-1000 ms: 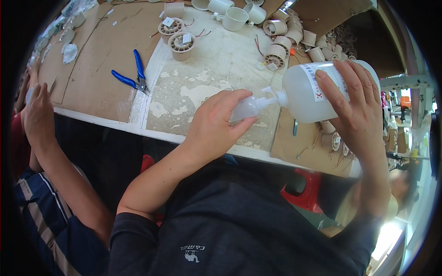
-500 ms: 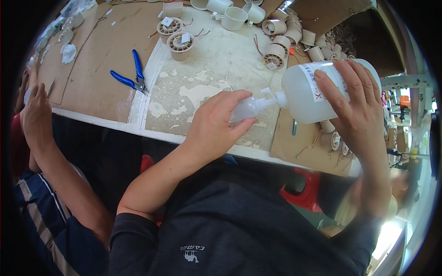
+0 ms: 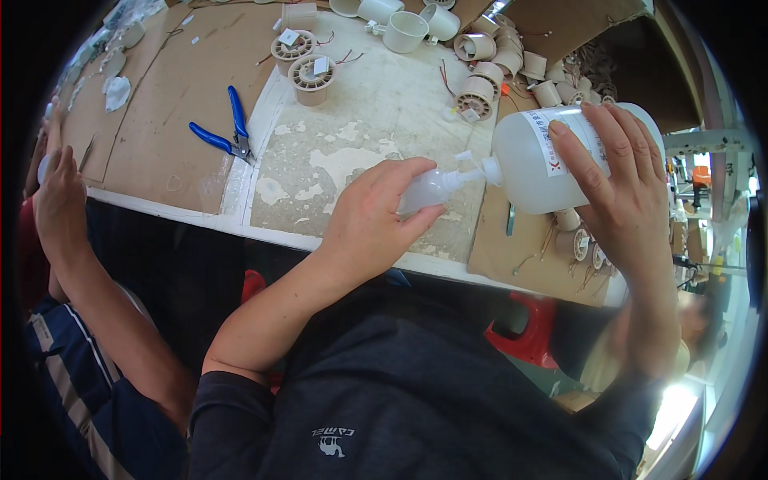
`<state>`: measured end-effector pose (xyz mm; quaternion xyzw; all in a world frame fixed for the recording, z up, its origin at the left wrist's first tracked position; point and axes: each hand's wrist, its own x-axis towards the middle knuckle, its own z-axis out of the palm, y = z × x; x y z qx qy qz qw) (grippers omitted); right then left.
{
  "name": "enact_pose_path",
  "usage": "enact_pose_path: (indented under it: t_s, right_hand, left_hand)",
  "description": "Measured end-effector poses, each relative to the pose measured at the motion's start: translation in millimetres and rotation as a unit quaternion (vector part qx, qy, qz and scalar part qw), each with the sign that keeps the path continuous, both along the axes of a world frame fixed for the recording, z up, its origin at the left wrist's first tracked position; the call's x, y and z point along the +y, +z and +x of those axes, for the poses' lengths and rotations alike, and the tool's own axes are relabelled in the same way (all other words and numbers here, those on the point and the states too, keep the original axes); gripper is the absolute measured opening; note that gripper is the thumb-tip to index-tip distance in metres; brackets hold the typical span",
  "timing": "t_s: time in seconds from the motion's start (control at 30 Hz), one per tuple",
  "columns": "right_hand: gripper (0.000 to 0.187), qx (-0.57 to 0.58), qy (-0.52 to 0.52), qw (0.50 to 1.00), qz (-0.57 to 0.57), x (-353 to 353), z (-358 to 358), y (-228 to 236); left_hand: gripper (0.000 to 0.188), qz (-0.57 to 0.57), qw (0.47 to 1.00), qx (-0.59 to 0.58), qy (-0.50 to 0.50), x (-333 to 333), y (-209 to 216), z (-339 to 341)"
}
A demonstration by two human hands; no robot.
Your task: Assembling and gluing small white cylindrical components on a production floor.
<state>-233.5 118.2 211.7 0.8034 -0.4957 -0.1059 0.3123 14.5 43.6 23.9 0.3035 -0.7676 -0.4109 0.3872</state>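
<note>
My left hand [image 3: 372,210] is closed around a small translucent squeeze bottle [image 3: 422,192], thumb and fingers on either side of it. In my right hand [image 3: 620,172] lies a large translucent white bottle [image 3: 544,188] with a printed label, tilted on its side. Its nozzle end points left and meets the neck of the small bottle, with a small open flip cap [image 3: 464,156] just above the join. Whether liquid is flowing between the two cannot be made out. Both bottles are held over the worn, peeling part of the table.
Blue-handled cutters [image 3: 232,132] lie open at the left. Beige round motor parts with wires [image 3: 312,80] stand at the back, and more beige cups [image 3: 484,88] are heaped at the back right. A co-worker's hand [image 3: 60,200] is at the far left. Red stools [image 3: 524,328] stand below the table.
Almost nothing differs. The large bottle in my right hand has shifted very slightly to the right; my left hand stays where it was.
</note>
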Motion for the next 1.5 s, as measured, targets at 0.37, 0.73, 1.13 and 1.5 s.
enact_pose_path:
  t_s: [0.37, 0.73, 1.13, 1.5]
  right_hand:
    - [0.075, -0.007, 0.000, 1.000, 0.001, -0.4, 0.2, 1.7]
    - [0.077, -0.014, 0.001, 1.000, 0.000, -0.1, -1.1, 4.9]
    - [0.078, 0.007, 0.003, 1.000, -0.002, -0.2, -0.7, 14.2]
    - [0.084, 0.023, 0.011, 1.000, -0.003, -0.8, -2.3, 20.7]
  left_hand:
    - [0.049, 0.006, 1.000, 0.002, 0.002, -0.3, -0.7, -0.6]
    - [0.049, 0.012, 1.000, 0.010, 0.004, 0.5, -3.2, -1.5]
    - [0.046, -0.007, 0.998, 0.054, 0.012, 0.1, -0.2, -7.9]
    - [0.043, -0.012, 0.997, 0.076, 0.009, -0.7, 1.3, -13.6]
